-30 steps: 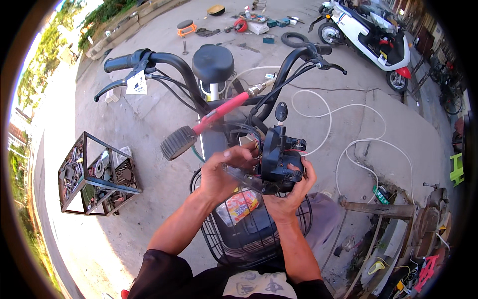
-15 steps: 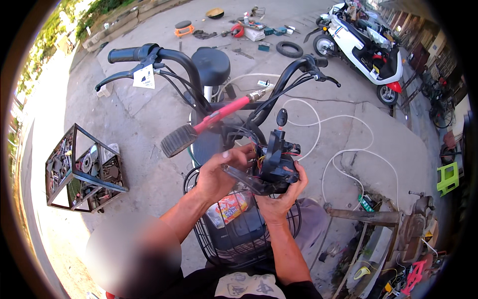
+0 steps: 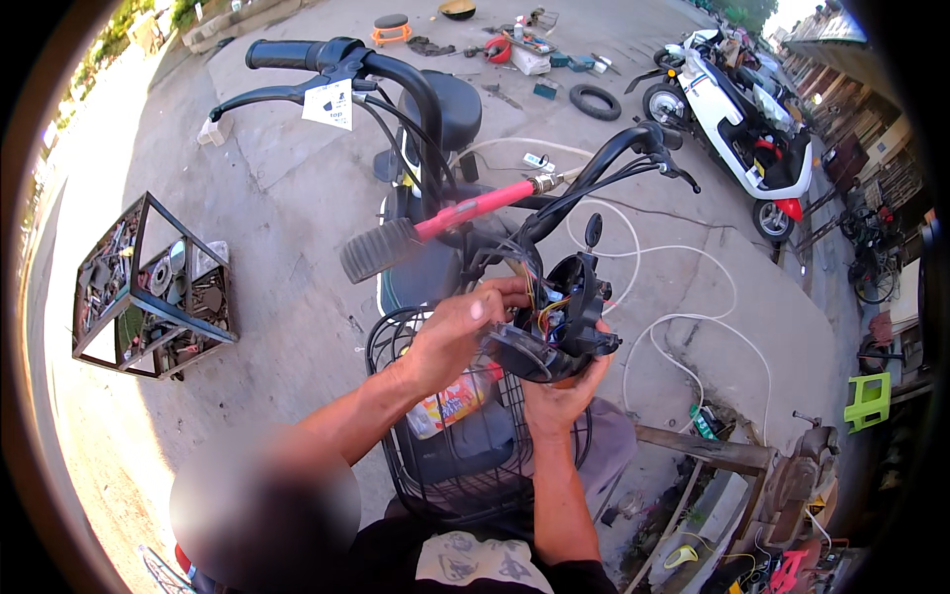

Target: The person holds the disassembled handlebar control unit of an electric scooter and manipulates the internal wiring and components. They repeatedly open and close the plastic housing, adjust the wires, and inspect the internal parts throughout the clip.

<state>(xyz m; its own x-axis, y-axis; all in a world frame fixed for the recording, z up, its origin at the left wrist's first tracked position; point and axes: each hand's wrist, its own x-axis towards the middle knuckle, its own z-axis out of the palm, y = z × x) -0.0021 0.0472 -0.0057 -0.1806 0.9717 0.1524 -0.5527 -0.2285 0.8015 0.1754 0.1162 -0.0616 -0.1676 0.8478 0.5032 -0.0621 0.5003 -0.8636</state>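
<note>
My right hand (image 3: pixel 566 398) grips a black plastic housing (image 3: pixel 591 337) from below, fingers wrapped around its side. The housing gapes, and several coloured wires (image 3: pixel 547 315) show inside it. A key (image 3: pixel 594 232) stands up at its far end. My left hand (image 3: pixel 457 332) has its fingers closed on the wires at the housing's left side; the fingertips are partly hidden. Beneath both hands is a black wire basket (image 3: pixel 404 463) holding a bright printed packet (image 3: pixel 450 404). Beyond them rise the bike's black handlebars (image 3: pixel 431 129).
A pink tool (image 3: pixel 475 210) with a black ribbed end lies across the handlebars, joined to a white hose (image 3: pixel 693 315). To the left stands a metal-framed parts rack (image 3: pixel 188 325). A bench vise (image 3: pixel 792 487) is at lower right. A white scooter (image 3: pixel 730 129) and loose tyre (image 3: pixel 595 102) stand farther off.
The housing has tilted in my hands, so its wired inside now faces up more, and the key leans right. My left fingers have stayed at the wires. The whole view has shifted slightly.
</note>
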